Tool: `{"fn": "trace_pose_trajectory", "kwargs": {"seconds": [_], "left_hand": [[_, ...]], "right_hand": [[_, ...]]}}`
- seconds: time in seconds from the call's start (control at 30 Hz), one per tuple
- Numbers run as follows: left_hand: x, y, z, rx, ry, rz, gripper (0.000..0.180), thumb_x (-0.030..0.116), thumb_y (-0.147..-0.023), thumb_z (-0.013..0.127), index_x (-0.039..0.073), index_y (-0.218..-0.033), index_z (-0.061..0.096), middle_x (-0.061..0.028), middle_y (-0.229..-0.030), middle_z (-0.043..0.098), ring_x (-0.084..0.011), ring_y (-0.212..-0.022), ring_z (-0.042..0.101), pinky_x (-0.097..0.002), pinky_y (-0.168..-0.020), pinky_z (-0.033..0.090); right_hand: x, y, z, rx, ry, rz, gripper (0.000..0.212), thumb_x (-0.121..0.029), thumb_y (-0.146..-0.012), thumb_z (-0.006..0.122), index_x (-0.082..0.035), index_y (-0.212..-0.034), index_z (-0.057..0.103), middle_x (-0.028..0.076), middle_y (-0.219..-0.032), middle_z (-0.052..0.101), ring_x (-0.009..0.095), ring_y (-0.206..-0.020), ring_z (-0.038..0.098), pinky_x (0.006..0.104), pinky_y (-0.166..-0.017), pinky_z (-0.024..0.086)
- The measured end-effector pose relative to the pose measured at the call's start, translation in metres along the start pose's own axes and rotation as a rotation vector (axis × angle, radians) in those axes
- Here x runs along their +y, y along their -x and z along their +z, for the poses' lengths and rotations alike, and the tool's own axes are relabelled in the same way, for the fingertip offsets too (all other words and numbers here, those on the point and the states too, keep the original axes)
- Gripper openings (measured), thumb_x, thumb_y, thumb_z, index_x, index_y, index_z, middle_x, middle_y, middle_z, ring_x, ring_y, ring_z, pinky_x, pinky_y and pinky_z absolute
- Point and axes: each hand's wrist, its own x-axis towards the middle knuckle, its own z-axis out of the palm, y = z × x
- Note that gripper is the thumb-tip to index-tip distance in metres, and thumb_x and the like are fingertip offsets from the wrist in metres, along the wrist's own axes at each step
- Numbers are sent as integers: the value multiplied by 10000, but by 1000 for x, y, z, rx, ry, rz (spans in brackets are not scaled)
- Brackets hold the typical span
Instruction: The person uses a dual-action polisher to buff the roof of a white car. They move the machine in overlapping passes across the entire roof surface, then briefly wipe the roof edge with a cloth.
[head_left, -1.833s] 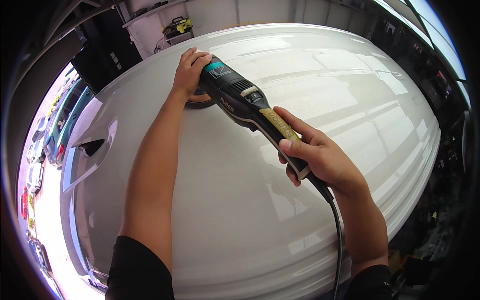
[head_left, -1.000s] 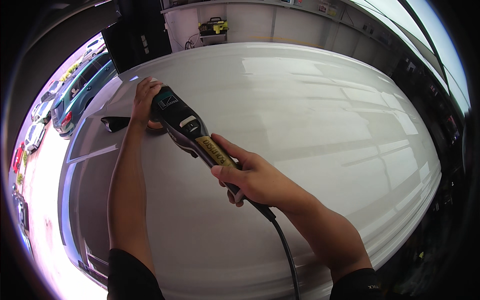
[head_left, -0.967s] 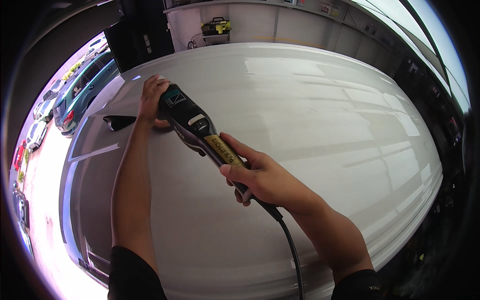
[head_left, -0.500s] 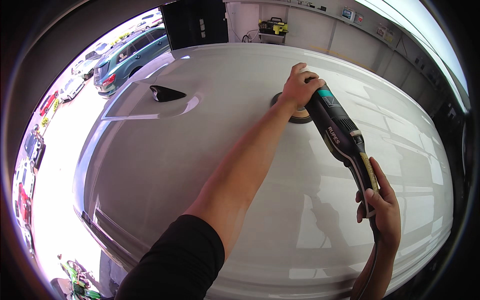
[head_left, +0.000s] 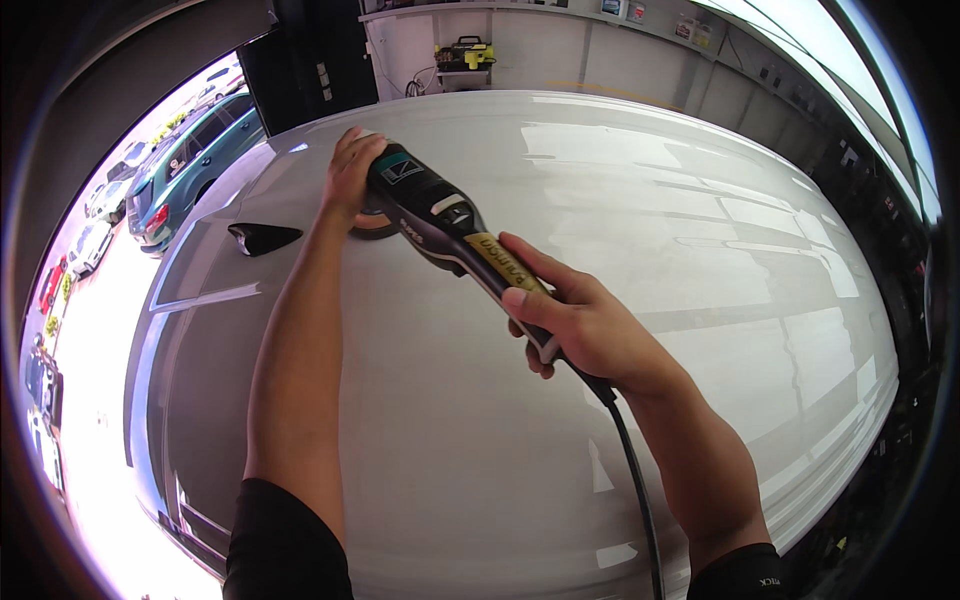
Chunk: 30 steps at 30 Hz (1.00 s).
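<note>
There's the big white roof (head_left: 450, 480), bulging across nearly the whole frame, broad and glossy, window-like reflections streaking its right half. Up in the upper left, through the open doorway, a teal car (head_left: 200, 160) is parked; it has slid further toward the left edge, so the wearer's head has turned right a little as well.

And here's the real move: the polisher (head_left: 425, 195)! Half a second ago it was right of centre; now it has swept back across, lying slantwise in the upper left of the middle, head up and left, handle down and right. Both hands came along with it. Taken with the earlier spots, that looks to me like side-to-side passes, the work in full swing on this forward stretch of roof.

The right hand (head_left: 595, 315) is closed around the rear handle, thumb laid along the top, fingers curled beneath. The left hand (head_left: 352, 178) is cupped over the head, fingers bent round its front end; its underside I can't see.

Now the black fin (head_left: 264, 239), left of the left wrist: the gap from fin to tool was wide and has narrowed sharply, so I'd call clearance there the thing to mind. Last, the round pad (head_left: 374, 227), partly hidden under the head, seemingly flat against the paint; whether it's spinning, I can't tell.
</note>
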Motion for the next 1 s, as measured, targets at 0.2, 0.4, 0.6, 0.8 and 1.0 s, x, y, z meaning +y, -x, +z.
{"fn": "trace_pose_trajectory", "kwargs": {"seconds": [0.2,0.4,0.6,0.8,1.0], "left_hand": [[-6,-9,-18,86,86,-92,387,287,-949,614,17,-1206,716,-147,-1459,544,-253,-1471,358,-344,-1186,266],[16,-35,54,-48,-131,-115,415,333,-931,604,23,-1179,726,-141,-1474,535,-266,-1483,339,-356,-1194,252],[47,-34,105,-82,-142,-128,412,343,-911,616,35,-1157,738,-137,-1508,500,-273,-1484,338,-356,-1192,255],[18,-32,34,-25,-100,-156,418,326,-910,622,21,-1176,726,-161,-1533,468,-268,-1472,362,-342,-1183,266],[-29,-16,-51,100,235,-242,441,311,-945,604,12,-1262,671,-149,-1541,453,-250,-1420,436,-339,-1154,317]], "right_hand": [[-8,-27,10,-70,13,-37,688,-264,-997,578,-79,-1591,284,40,-766,534,134,-567,581,288,-513,486],[17,-3,-36,38,-195,-21,702,-312,-999,586,-84,-1591,285,54,-789,550,137,-575,584,284,-507,483],[25,16,-58,117,-230,-61,677,-322,-1015,581,-95,-1587,301,63,-802,557,137,-560,571,288,-496,477],[16,-12,-22,-15,-186,-39,704,-284,-1009,563,-75,-1601,244,53,-779,546,140,-562,578,292,-498,484],[1,-39,19,-122,11,-59,681,-281,-1010,564,-91,-1596,273,36,-792,551,127,-578,589,292,-525,499]]}}
